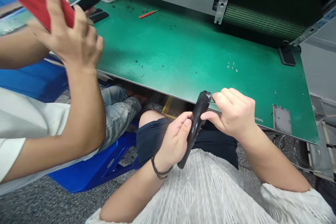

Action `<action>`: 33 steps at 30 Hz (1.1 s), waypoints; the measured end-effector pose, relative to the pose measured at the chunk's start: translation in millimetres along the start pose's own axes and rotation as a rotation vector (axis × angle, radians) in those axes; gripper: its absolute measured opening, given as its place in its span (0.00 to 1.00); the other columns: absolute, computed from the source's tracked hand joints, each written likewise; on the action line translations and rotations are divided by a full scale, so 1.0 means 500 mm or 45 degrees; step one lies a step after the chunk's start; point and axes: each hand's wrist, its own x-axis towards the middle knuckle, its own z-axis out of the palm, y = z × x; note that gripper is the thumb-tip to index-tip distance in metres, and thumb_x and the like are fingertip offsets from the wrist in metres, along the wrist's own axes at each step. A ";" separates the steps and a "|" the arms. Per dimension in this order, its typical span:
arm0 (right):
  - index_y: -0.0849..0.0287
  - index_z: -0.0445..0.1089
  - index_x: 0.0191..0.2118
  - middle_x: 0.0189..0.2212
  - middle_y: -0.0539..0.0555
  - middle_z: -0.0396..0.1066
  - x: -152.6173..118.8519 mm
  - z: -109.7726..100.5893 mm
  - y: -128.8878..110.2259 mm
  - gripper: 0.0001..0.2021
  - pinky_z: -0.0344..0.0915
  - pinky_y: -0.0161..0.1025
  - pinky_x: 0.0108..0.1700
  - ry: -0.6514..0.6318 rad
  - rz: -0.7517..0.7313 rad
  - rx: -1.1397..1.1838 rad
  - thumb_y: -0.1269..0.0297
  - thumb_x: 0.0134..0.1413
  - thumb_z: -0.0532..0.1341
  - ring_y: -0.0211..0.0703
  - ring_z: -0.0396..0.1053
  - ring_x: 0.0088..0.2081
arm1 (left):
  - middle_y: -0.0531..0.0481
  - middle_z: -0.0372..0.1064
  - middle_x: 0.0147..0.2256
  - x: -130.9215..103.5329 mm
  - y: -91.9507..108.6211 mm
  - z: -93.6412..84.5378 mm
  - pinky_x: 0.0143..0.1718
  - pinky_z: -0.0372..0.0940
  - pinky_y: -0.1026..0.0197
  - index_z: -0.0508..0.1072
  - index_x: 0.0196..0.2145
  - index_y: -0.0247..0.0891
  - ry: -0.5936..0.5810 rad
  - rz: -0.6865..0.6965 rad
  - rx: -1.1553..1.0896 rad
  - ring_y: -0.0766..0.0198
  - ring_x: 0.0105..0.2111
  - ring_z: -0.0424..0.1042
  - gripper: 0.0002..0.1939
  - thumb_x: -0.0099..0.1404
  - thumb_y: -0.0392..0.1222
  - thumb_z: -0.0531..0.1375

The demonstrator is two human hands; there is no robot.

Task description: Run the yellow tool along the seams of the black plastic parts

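Observation:
A glossy black tube-shaped part lies tilted above my lap, its upper end rough and shiny. My left hand is closed around its middle, thumb on top. Beside the upper end is my right hand, its fingers curled and its thumb pointing at the part. A thin sliver shows between the right fingers and the part's end, too small to name. Whatever the right fingers hold is mostly hidden.
A green work table stretches ahead, with a red-handled tool, a phone, a grey plate and scattered scraps. At left, a co-worker's hand is near a red object. A conveyor belt stands behind.

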 end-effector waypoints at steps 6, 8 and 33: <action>0.57 0.66 0.30 0.24 0.51 0.63 0.019 -0.018 0.000 0.33 0.46 0.41 0.27 -0.084 -0.007 -0.060 0.33 0.71 0.48 0.41 0.55 0.27 | 0.55 0.63 0.26 -0.002 0.005 -0.006 0.26 0.58 0.66 0.72 0.44 0.40 -0.009 0.031 0.065 0.70 0.24 0.59 0.19 0.77 0.59 0.53; 0.57 0.65 0.28 0.23 0.50 0.61 0.018 -0.021 0.000 0.32 0.44 0.40 0.27 -0.064 -0.022 -0.088 0.34 0.72 0.49 0.40 0.53 0.27 | 0.55 0.63 0.26 -0.002 0.002 -0.005 0.26 0.57 0.66 0.72 0.45 0.40 -0.020 0.042 0.062 0.70 0.24 0.59 0.19 0.77 0.58 0.53; 0.57 0.65 0.28 0.24 0.50 0.59 -0.018 0.007 -0.055 0.28 0.44 0.41 0.29 -0.148 -0.010 0.071 0.43 0.75 0.49 0.42 0.52 0.28 | 0.55 0.64 0.25 0.011 0.009 0.017 0.24 0.59 0.67 0.74 0.48 0.39 0.078 0.011 -0.121 0.70 0.23 0.62 0.22 0.76 0.60 0.55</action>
